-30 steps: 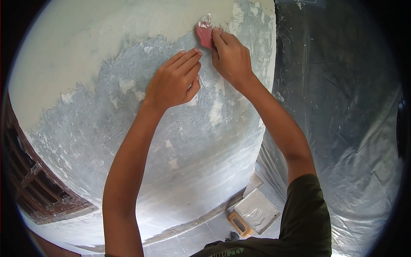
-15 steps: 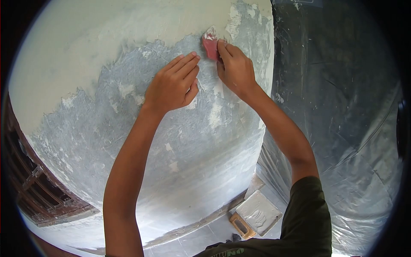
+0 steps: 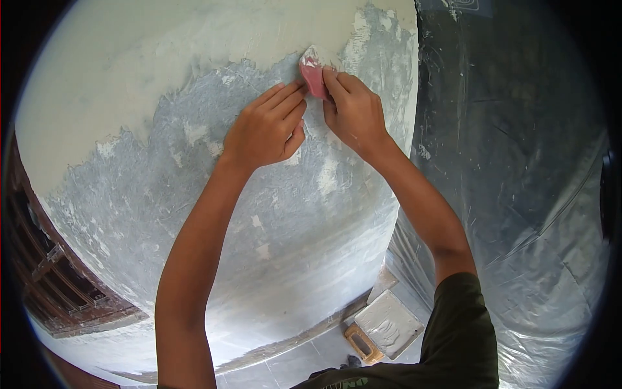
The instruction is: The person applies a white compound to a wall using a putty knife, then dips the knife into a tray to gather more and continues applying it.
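Note:
A pink scraper point(image 3: 314, 79) with white paste on its upper end is gripped by my right hand point(image 3: 357, 113), near the top middle of the wall. My left hand point(image 3: 262, 128) is just to the left of it, fingers extended, with the fingertips close to the scraper's left edge; whether they touch it I cannot tell. Around both hands the wall point(image 3: 194, 149) is rough grey with white patches, and a smooth cream coat point(image 3: 129, 65) covers its upper left part.
Dark plastic sheeting point(image 3: 512, 162) hangs along the right side. Below on the floor lie a tray of white paste point(image 3: 389, 324) and a wooden-framed object point(image 3: 364, 343). A brown window grille point(image 3: 65, 282) is at the lower left.
The scraper and my right hand have shifted slightly left and down. The scraper is now closer to my left fingertips, and my left hand has moved a little right.

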A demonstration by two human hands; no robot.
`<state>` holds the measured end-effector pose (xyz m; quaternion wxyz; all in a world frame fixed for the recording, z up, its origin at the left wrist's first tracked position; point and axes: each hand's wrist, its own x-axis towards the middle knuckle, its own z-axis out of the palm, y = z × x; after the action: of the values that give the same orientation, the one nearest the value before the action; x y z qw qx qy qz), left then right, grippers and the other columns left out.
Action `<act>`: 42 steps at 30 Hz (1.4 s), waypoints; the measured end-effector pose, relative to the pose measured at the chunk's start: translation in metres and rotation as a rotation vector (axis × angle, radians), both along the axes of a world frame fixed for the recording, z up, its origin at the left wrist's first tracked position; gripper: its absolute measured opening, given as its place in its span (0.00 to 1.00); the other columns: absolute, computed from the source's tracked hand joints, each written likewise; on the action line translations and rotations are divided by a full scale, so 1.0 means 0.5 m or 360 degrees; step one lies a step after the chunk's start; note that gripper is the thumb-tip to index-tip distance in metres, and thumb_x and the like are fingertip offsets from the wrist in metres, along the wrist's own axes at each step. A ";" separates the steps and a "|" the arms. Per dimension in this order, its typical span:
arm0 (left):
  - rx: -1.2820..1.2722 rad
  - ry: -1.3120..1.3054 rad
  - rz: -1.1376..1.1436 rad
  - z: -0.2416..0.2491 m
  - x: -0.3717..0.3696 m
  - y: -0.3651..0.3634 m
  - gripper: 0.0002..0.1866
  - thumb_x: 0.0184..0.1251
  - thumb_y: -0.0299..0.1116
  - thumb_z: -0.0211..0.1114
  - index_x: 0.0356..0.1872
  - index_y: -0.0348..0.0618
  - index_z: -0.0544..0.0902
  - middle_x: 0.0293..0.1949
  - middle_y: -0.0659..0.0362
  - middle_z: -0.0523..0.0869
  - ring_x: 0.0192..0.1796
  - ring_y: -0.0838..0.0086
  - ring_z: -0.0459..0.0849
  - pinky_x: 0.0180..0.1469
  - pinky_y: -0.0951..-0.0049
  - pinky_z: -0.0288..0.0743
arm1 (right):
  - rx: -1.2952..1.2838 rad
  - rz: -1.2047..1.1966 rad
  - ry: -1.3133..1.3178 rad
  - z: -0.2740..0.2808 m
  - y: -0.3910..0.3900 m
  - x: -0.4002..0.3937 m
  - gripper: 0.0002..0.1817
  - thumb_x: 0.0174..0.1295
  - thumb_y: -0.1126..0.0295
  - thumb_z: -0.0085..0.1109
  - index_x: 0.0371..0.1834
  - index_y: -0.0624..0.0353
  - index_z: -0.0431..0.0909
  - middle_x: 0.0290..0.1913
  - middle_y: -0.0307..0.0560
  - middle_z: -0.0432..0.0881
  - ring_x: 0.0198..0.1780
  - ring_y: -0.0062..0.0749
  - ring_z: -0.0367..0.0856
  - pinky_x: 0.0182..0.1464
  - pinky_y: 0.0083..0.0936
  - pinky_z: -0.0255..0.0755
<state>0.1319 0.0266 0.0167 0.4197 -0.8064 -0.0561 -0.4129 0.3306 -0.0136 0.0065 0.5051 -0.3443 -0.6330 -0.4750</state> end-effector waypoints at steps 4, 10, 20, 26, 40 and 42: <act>-0.0003 0.0016 0.0003 -0.002 0.000 0.000 0.15 0.61 0.25 0.61 0.46 0.32 0.88 0.61 0.49 0.87 0.68 0.60 0.81 0.72 0.57 0.74 | 0.0174 0.0099 0.0188 0.088 -0.015 0.019 0.18 0.56 0.78 0.65 0.52 0.62 0.81 0.34 0.46 0.80 0.36 0.46 0.84 0.34 0.41 0.79; 0.0010 0.0024 0.0001 -0.002 0.000 0.006 0.15 0.60 0.25 0.61 0.46 0.32 0.87 0.60 0.49 0.87 0.68 0.60 0.81 0.72 0.56 0.74 | 0.0153 -0.0256 0.0178 0.127 0.058 0.057 0.22 0.55 0.79 0.66 0.56 0.64 0.82 0.38 0.52 0.83 0.37 0.47 0.85 0.38 0.38 0.80; 0.0025 0.0001 -0.0034 -0.005 0.001 0.008 0.14 0.59 0.25 0.62 0.45 0.32 0.87 0.58 0.48 0.87 0.67 0.59 0.82 0.71 0.56 0.75 | 0.0168 -0.0045 0.0229 0.153 0.015 0.021 0.20 0.56 0.78 0.64 0.55 0.64 0.81 0.35 0.49 0.81 0.37 0.46 0.84 0.37 0.39 0.80; -0.0099 0.0034 0.0031 -0.004 -0.003 0.000 0.15 0.60 0.24 0.61 0.46 0.32 0.88 0.60 0.49 0.87 0.68 0.59 0.82 0.72 0.56 0.74 | 0.0116 0.0011 -0.0078 0.019 0.018 -0.020 0.26 0.53 0.80 0.67 0.59 0.60 0.81 0.38 0.46 0.82 0.40 0.43 0.86 0.40 0.34 0.83; -0.0004 0.0033 0.0020 0.000 0.001 -0.005 0.15 0.60 0.24 0.61 0.47 0.32 0.88 0.61 0.49 0.86 0.69 0.60 0.81 0.72 0.56 0.74 | 0.0095 0.0104 -0.0080 -0.019 0.016 0.033 0.28 0.50 0.82 0.69 0.60 0.63 0.82 0.37 0.49 0.81 0.38 0.43 0.85 0.40 0.36 0.83; -0.0016 0.0040 0.0027 0.001 0.002 -0.004 0.15 0.60 0.24 0.61 0.47 0.32 0.88 0.61 0.49 0.86 0.69 0.60 0.81 0.72 0.56 0.74 | 0.0105 0.0125 -0.0147 -0.002 -0.008 0.023 0.23 0.53 0.80 0.67 0.55 0.65 0.81 0.39 0.48 0.83 0.44 0.43 0.87 0.38 0.35 0.84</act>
<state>0.1331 0.0247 0.0172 0.4199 -0.8131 -0.0595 -0.3988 0.3423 -0.0178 0.0055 0.5048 -0.2802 -0.6526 -0.4908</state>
